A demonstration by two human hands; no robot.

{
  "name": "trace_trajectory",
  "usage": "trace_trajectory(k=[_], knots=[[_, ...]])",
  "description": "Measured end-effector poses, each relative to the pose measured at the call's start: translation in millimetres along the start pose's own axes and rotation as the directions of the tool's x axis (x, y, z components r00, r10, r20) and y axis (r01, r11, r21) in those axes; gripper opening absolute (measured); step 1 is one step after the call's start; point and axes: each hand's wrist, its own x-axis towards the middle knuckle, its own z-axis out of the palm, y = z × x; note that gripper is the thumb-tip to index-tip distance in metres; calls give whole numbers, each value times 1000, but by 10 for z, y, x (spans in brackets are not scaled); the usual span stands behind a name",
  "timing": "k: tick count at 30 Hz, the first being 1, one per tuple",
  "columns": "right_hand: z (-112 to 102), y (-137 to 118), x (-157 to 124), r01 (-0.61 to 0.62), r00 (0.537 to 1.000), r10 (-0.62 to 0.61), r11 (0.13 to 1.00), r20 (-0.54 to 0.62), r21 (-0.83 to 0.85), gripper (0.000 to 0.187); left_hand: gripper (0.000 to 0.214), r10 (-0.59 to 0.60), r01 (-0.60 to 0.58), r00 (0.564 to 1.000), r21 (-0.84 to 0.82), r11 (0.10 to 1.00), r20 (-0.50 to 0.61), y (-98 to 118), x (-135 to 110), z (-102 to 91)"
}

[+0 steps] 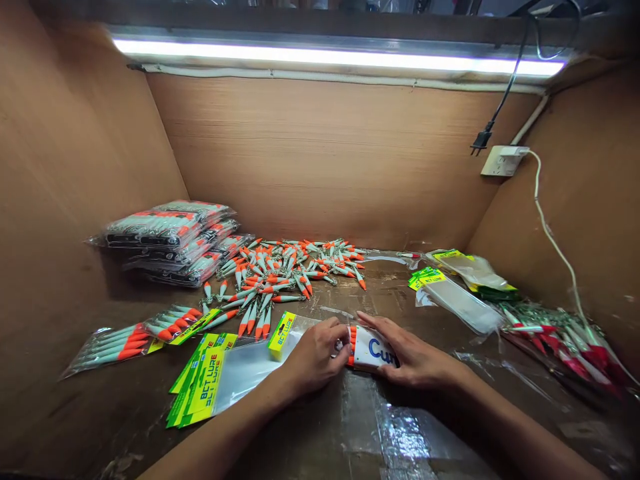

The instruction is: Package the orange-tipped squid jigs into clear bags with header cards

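Note:
My right hand (415,350) grips a flat white holder (373,348) with blue handwritten letters, thumb and fingers along its sides. Orange tips of fishing lures (353,343) stick out of its left end. Curled fingers of my left hand (320,353) pinch around the right end of a clear plastic bag (306,325), close against those tips. Its yellow-green header (282,335) lies to the left of that hand. The exact contact under my left fingers is hidden. A fan of flat bags with yellow headers (207,383) lies beside my left forearm.
Loose orange-and-white lures (280,273) are heaped at the back. Filled packs (170,237) are stacked at the back left; filled bags (113,347) lie in front. More bags (460,303) and red-and-white lures (570,343) sit right. A plug (481,140) dangles above.

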Motion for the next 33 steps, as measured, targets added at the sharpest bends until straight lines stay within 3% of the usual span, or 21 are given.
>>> trace_trajectory(k=[5, 11, 16, 19, 22, 25, 33], knots=[[23, -27, 0, 82, 997, -82, 994, -1, -79, 96, 4, 97, -96, 995, -22, 995, 35, 57, -11, 17], [2, -32, 4, 41, 999, -42, 993, -10, -115, 78, 14, 104, -91, 991, -153, 984, 78, 30, -3, -37], [-35, -15, -13, 16, 997, -26, 990, -70, -141, 92, 29, 129, -98, 981, -199, 975, 146, 3, -2, -112], [-23, 17, -8, 32, 999, -36, 987, -25, -155, 74, 36, 164, -130, 973, -202, 971, 161, -38, 6, -116], [-7, 110, 4, 8, 999, -14, 986, -38, -168, 60, 54, 112, -88, 986, -183, 979, 127, -152, 15, -116], [-8, 228, 9, -19, 997, 9, 988, -72, -153, 58, 75, 40, -26, 989, -101, 995, 143, -306, 4, -132], [-55, 297, -18, -43, 999, 39, 992, -36, -115, 60, 70, 34, -28, 981, -31, 999, 191, -421, -20, -116]])
